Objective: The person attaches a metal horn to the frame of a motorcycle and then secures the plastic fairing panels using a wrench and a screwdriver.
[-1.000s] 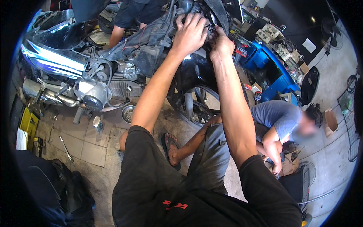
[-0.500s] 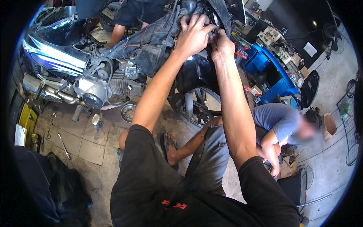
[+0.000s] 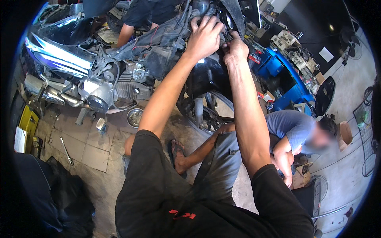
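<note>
A partly stripped motorcycle [image 3: 158,59] stands across the top of the view, its engine [image 3: 127,88] and frame bare. My left hand [image 3: 204,37] is bent over the dark parts at its front end, knuckles up and fingertips hooked down among them. Close beside it on the right is my right hand [image 3: 237,49], with fingers curled in and thumb side against the dark front parts. What either hand grips is hidden behind the fingers. The front wheel [image 3: 214,109] and a black fender [image 3: 208,77] are below my wrists.
Another person [image 3: 291,129] crouches at the right; a further person's arm [image 3: 126,35] reaches in behind the motorcycle. A blue cabinet [image 3: 287,81] stands far right with metal parts on top. On the floor are a metal bowl [image 3: 135,118], a wrench [image 3: 66,150] and a yellow case [image 3: 28,123].
My right hand has shifted slightly right and down, away from the left fingers, and its finger pose has changed. The left hand stays at nearly the same place.
</note>
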{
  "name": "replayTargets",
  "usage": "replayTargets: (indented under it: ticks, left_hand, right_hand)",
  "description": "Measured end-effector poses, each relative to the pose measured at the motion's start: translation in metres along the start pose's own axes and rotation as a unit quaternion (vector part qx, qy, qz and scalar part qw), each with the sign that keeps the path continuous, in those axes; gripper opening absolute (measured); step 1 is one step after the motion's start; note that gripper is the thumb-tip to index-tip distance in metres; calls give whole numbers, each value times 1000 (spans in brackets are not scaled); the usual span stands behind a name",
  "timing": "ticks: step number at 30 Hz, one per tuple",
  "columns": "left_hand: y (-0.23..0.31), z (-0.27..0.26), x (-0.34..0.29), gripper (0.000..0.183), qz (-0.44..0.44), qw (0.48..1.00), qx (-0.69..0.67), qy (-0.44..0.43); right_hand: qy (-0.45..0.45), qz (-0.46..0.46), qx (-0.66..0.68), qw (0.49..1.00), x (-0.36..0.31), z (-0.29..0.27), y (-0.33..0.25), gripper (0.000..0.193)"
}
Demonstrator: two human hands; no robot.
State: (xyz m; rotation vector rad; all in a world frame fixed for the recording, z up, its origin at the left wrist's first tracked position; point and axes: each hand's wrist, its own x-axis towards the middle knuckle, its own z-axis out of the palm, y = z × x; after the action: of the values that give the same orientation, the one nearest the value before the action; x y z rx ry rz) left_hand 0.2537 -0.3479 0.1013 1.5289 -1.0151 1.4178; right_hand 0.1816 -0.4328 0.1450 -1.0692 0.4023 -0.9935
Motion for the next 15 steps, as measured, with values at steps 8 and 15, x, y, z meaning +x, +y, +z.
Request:
replayTargets:
  ticks: [8,15]
  left_hand:
    - [1,-2,-1,32,-3,1000,10,4]
    - [0,-1,0,33,-4,1000,6,-5]
  right_hand:
    - [-8,-18,27,999,-9,0,1,18]
    - [35,-22,-8,999,-11,7,0,21]
